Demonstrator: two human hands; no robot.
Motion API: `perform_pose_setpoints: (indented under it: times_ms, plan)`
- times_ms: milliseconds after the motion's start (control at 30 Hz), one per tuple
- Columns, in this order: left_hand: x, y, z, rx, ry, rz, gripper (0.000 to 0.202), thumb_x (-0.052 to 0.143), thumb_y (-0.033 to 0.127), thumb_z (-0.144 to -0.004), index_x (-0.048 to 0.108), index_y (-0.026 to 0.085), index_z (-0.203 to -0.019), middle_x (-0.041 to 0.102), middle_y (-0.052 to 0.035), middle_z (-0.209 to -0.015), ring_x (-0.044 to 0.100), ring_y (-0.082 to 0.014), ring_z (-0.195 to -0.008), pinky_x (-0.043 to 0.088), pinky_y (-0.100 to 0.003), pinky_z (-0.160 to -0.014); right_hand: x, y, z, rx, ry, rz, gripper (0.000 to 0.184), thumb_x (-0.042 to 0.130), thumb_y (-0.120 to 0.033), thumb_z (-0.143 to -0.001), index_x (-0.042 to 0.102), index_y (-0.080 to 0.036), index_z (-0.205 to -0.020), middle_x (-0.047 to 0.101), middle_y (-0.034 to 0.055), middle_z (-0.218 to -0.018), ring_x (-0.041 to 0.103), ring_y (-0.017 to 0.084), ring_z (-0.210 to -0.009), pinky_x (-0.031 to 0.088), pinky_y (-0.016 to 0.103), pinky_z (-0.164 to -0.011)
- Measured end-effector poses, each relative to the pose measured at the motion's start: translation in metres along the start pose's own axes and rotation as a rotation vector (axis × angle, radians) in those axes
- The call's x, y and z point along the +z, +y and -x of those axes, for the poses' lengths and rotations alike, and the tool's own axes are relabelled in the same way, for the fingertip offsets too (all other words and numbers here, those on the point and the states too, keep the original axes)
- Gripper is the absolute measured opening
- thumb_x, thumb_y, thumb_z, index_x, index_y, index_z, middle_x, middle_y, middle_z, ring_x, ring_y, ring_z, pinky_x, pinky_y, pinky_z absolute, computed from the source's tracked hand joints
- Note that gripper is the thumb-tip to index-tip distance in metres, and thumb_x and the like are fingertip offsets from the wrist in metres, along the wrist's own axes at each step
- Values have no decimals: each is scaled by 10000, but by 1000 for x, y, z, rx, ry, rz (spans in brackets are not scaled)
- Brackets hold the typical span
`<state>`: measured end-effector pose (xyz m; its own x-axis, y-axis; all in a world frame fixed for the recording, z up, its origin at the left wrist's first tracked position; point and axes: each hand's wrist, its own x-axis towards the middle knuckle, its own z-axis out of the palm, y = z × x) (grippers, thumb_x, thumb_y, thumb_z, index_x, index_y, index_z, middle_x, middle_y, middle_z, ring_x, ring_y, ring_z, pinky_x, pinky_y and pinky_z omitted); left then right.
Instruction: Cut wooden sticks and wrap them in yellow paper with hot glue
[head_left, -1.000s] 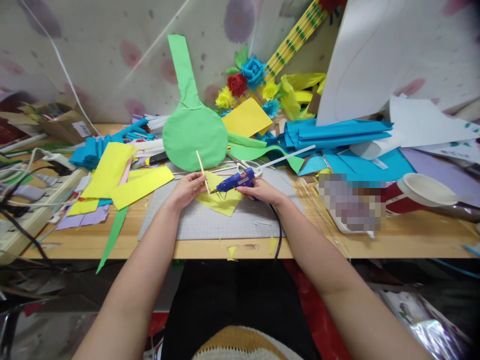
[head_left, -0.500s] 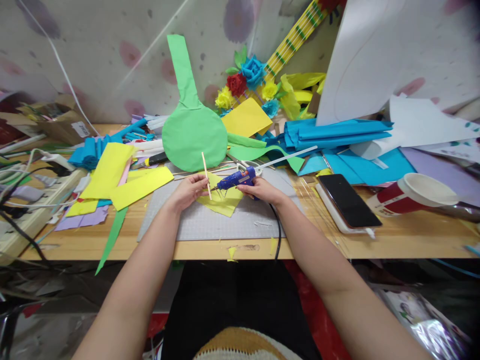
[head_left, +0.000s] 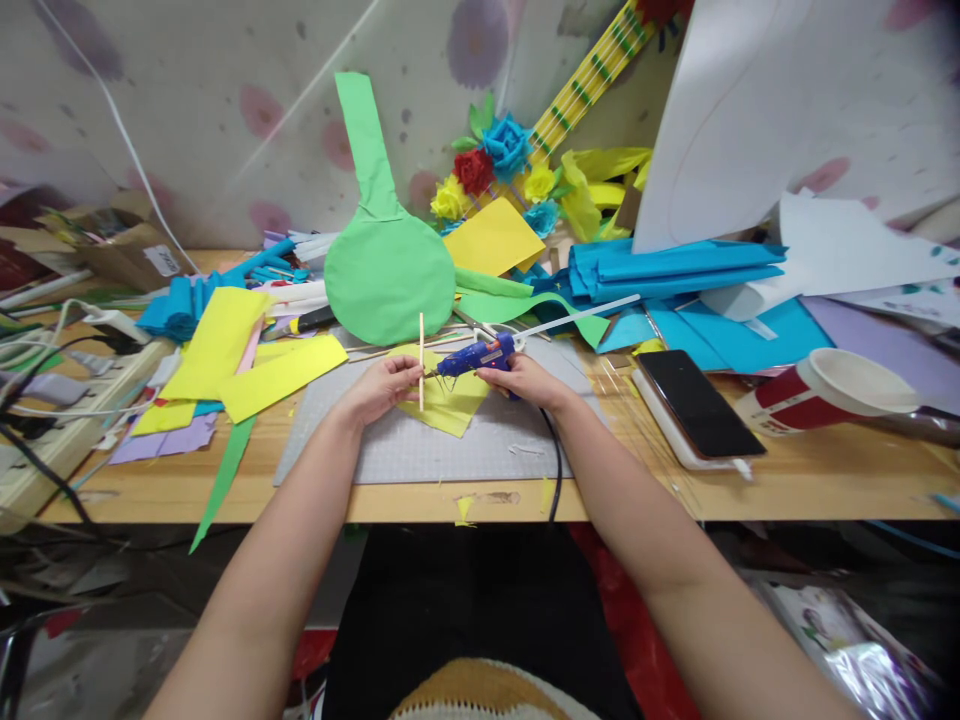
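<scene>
My left hand (head_left: 387,388) pinches a thin pale wooden stick (head_left: 421,340), held nearly upright. In my right hand (head_left: 521,380) is a blue hot glue gun (head_left: 472,356), its nozzle pointing left at the stick; whether the tip touches it I cannot tell. A long whitish glue stick (head_left: 577,315) pokes out of the gun's back. Below both hands, a piece of yellow paper (head_left: 454,408) lies on a grey cutting mat (head_left: 405,460). Behind them a green paper shape (head_left: 390,275), round with a long neck, leans against the wall.
A phone (head_left: 697,400) on a white block and a red and white paper cup (head_left: 817,390) stand at the right. Yellow paper sheets (head_left: 285,372) and a power strip (head_left: 97,410) are at the left. The gun's black cord (head_left: 556,460) hangs over the table's front edge.
The wooden stick has turned from a slight tilt to almost upright and shifted a little right and down. The glue gun has barely moved, slightly to the right.
</scene>
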<state>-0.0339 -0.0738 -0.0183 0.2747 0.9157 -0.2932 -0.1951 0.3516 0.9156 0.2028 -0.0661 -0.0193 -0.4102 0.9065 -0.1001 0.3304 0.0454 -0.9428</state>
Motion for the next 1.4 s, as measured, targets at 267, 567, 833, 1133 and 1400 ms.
perform_pose_setpoints:
  times_ms: [267,567,833,1133,1400]
  plan:
    - [-3,-2,0,-29,-44,-8,257,769,213,-582,583,107,-725,578,4,-661,550,-62,-541,476,-164,-484,0,3,-2,-35,23,8,416,590,-560,-663,424,-181,-612,406,-59,-461,353,61,-431,263,228,-436]
    - [-3,0,1,-56,-82,-55,233,747,214,-609,578,108,-728,566,9,-651,541,-61,-542,467,-166,-494,-2,2,-2,-32,83,10,402,595,-555,-665,454,-179,-665,415,-57,-467,352,66,-432,267,226,-429]
    - [-5,0,2,-62,-112,-81,259,757,231,-593,582,113,-744,561,7,-646,532,-58,-529,477,-164,-490,-4,5,-4,-1,109,-1,422,586,-577,-656,448,-179,-624,404,-54,-458,359,68,-431,274,231,-436]
    - [-4,2,3,-74,-135,-93,232,741,213,-605,579,116,-739,563,8,-639,532,-57,-532,471,-156,-488,-4,2,-6,1,171,-19,390,600,-551,-661,470,-183,-656,387,-56,-458,335,71,-428,265,237,-434]
    - [-6,0,2,-92,-134,-104,260,757,233,-585,583,123,-745,560,9,-634,524,-62,-529,451,-162,-484,-6,3,-8,18,221,-33,394,590,-558,-663,443,-193,-678,398,-50,-483,334,77,-437,266,247,-446]
